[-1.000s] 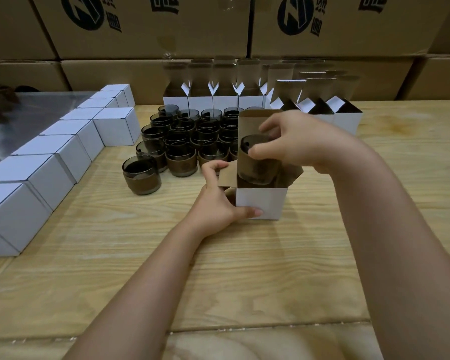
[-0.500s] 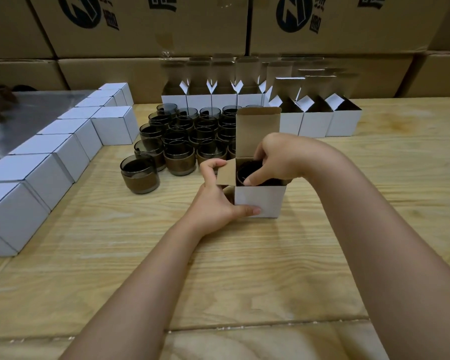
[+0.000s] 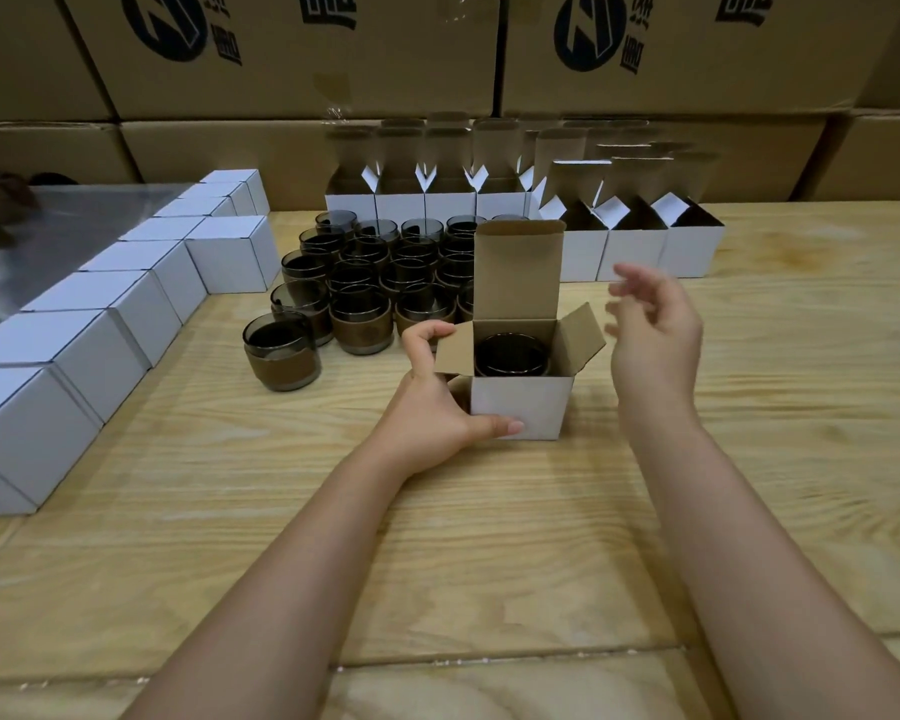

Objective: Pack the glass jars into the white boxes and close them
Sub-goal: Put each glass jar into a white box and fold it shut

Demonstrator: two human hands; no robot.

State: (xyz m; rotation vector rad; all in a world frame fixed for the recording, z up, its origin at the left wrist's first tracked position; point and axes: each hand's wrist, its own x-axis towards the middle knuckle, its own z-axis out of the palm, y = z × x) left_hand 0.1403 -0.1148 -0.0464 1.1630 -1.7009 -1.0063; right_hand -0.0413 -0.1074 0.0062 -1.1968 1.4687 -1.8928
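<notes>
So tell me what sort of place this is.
Probably a packing bench in a warehouse or stockroom: big printed cartons stacked behind, a row of closed white boxes along the left, and a cluster of glass jars on the wooden table.

Dim, warm indoor light, with wide-angle bowing at the edges.
Shadows on the pale wooden counter [image 3: 775, 407] are soft and faint; the right hand [image 3: 658, 335] is smeared by motion blur at its fingers [image 3: 640, 280]; pale glare streaks the shiny grey sheet [image 3: 48, 236].

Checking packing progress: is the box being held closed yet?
Open: on the box, the lid stands upright, side flaps spread, jar visible inside.
</notes>
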